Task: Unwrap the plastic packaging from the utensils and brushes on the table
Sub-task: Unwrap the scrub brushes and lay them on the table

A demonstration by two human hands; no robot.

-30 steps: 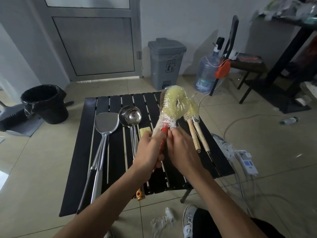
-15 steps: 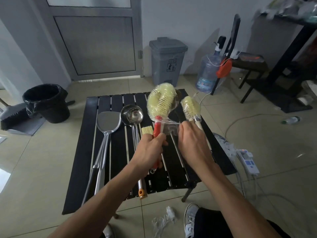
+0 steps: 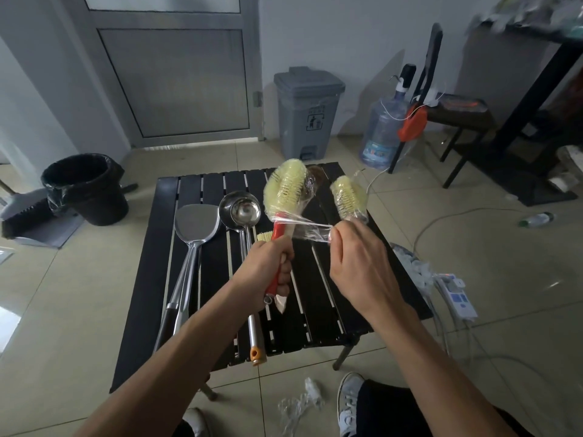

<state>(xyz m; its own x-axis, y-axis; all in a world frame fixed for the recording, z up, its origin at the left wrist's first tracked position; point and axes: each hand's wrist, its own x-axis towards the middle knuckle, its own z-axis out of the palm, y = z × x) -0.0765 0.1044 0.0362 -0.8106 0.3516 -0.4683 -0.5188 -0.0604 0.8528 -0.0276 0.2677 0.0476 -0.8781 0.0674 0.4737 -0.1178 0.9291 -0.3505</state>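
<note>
Wrapped brush [image 3: 285, 190] held above the table [image 3: 154, 263] — film being drawn sideways.
The left hand [image 3: 268, 269] is gripping the brush's red handle, holding it tilted above the black slatted table with the pale yellow bristle head pointing away. Clear plastic film [image 3: 310, 228] is covering the head and stretching in a taut band from the neck to the right hand [image 3: 359, 266], which is pinching its free end — the hands are apart. A steel spatula [image 3: 197, 223] and ladle [image 3: 244, 211] are lying on the table, left of the brush.

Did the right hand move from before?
Yes. The right hand moved rightward, farther from the ladle lying on the table, pulling plastic wrap off the brush.
</note>
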